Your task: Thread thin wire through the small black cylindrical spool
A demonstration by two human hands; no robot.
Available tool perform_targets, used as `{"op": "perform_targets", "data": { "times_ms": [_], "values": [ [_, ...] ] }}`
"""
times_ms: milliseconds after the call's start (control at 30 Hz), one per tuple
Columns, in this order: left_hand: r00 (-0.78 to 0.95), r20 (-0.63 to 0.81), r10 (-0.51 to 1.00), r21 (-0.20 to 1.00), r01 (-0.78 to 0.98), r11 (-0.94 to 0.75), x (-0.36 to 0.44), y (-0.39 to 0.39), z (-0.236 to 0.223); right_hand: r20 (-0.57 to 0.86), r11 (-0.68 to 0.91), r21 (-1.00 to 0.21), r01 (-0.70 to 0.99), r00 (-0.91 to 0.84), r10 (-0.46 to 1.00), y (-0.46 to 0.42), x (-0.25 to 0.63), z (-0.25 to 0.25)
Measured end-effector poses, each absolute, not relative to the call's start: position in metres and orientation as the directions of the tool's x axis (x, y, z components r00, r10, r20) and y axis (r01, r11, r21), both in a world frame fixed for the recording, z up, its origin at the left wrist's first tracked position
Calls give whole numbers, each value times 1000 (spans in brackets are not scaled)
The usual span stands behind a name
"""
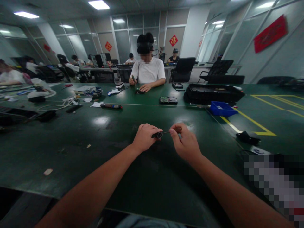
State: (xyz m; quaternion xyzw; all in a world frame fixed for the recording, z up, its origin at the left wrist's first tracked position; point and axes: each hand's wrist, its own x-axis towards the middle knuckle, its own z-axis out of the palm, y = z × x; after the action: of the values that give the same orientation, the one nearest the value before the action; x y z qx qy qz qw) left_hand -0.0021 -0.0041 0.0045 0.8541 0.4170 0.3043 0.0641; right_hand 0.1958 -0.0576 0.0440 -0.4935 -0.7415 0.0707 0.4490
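Observation:
My left hand (144,138) is closed around a small black part (156,135) with a round, lens-like end, held above the green table. Most of that part is hidden by my fingers. In a pinch, my right hand (186,143) grips a thin screwdriver (167,132). Its slim metal shaft points left at the black part's round end; whether the tip touches it I cannot tell. The screwdriver's brownish handle shows between my fingers.
Across the green table (114,171) a person (148,69) in a white shirt works on a small dark piece. A hard drive (168,100), a long black case (211,93) and a blue bin (222,109) lie beyond my hands. A dark tool (111,106) and cables (60,105) lie left.

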Motion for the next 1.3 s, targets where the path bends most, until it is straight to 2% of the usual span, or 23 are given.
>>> {"op": "perform_targets", "data": {
  "times_ms": [100,400,600,1033,1300],
  "values": [
    [466,467,751,347,685,-641,-2,-4,4,588,489,-550,677,-102,802,-58,196,45],
    [424,463,778,411,675,-612,-3,-1,2,596,468,-537,701,-77,799,-57,199,45],
    [428,473,770,410,667,-622,-3,-3,6,644,471,-605,642,46,764,-59,198,45],
    [445,477,758,348,696,-628,-1,-3,3,582,450,-588,672,-35,812,-56,198,43],
    [404,479,779,403,687,-604,-5,-2,3,585,448,-575,684,-38,810,-58,197,43]
  ]
}}
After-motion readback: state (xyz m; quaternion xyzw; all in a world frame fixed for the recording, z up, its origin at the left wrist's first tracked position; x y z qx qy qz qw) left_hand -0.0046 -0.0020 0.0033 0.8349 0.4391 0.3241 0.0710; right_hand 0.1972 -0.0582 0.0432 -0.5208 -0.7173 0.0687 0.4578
